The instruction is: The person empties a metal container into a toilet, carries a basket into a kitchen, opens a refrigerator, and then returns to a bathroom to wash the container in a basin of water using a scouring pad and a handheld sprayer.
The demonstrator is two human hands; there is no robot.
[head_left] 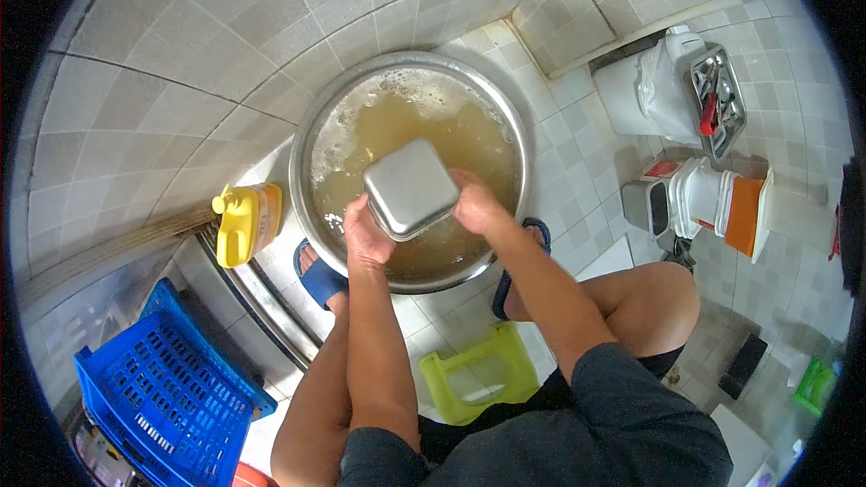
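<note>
A square steel container (410,186) is held bottom-up over a large round steel basin (305,131) full of cloudy, foamy brownish water. My left hand (363,234) grips the container's near left corner. My right hand (474,202) grips its right edge. Both forearms come up from the lower edge, between my bare knees. The basin stands on a tiled floor just beyond my feet in blue sandals (318,277).
A yellow detergent bottle (244,221) lies left of the basin. A blue plastic crate (162,388) sits at lower left, a green stool (474,377) under me. At right stand white tubs (699,194), an orange lid (744,214) and a steel tray of utensils (719,99).
</note>
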